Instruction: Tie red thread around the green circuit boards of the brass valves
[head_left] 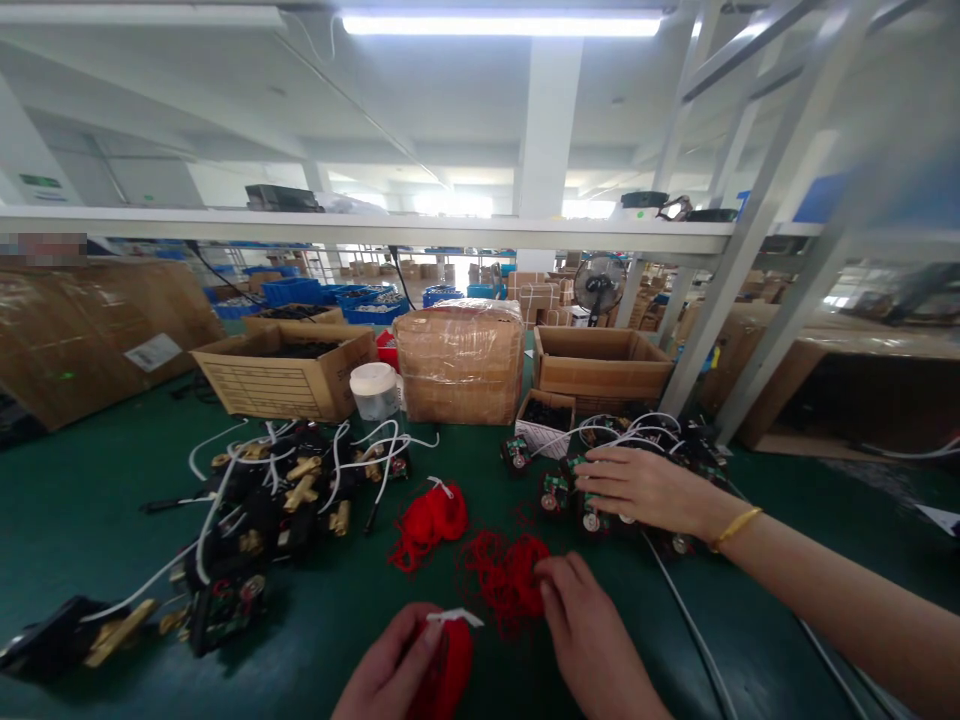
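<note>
My left hand point(394, 665) is closed around a bundle of thin red wires point(450, 665) bound with a white tie, low in the head view. My right hand point(592, 635) has its fingers drawn together at the right edge of a loose heap of red wires point(506, 575), pinching some strands. Just beyond, a second tied bundle of red wires point(431, 520) lies on the green tabletop point(330, 610). The tips of my right fingers are partly hidden among the strands.
Another person's hand point(645, 490) reaches from the right over circuit-board assemblies point(555, 490). At left lies a pile of black devices with brass fittings and white cables point(292, 490). Behind stand cardboard boxes point(457, 365), a white-lidded jar point(375, 385) and slanted metal posts point(697, 330).
</note>
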